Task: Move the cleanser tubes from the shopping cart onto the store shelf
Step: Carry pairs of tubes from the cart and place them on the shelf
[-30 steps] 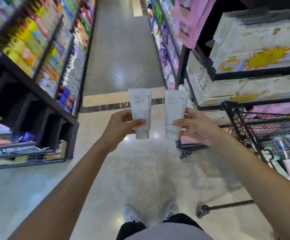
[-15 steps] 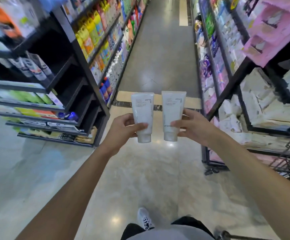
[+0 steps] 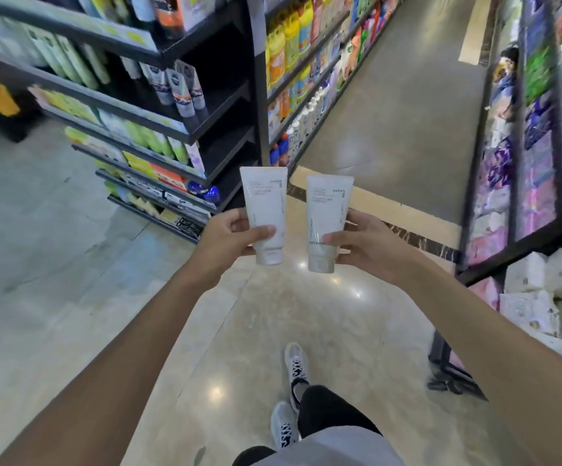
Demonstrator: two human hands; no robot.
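Shelves have swung nearer on the left; left hand (image 3: 229,238) grips one cleanser tube (image 3: 265,210), right hand (image 3: 370,245) grips another tube (image 3: 326,216).

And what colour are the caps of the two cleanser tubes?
Pale grey-white, like the tube bodies: left tube's cap, right tube's cap. Head view.

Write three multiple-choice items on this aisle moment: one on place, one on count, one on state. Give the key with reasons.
1. Where is the dark end shelf?
A. ahead on the person's left
B. behind the person
C. overhead

2. How many white tubes are held?
A. one
B. two
C. four

3. How do the tubes stand?
A. lying flat
B. caps down
C. caps up

Key: 1 A, it stands ahead, left of the hands. 2 B, the left hand grips the left tube, the right hand grips the right tube. 3 B, both caps point floorward.
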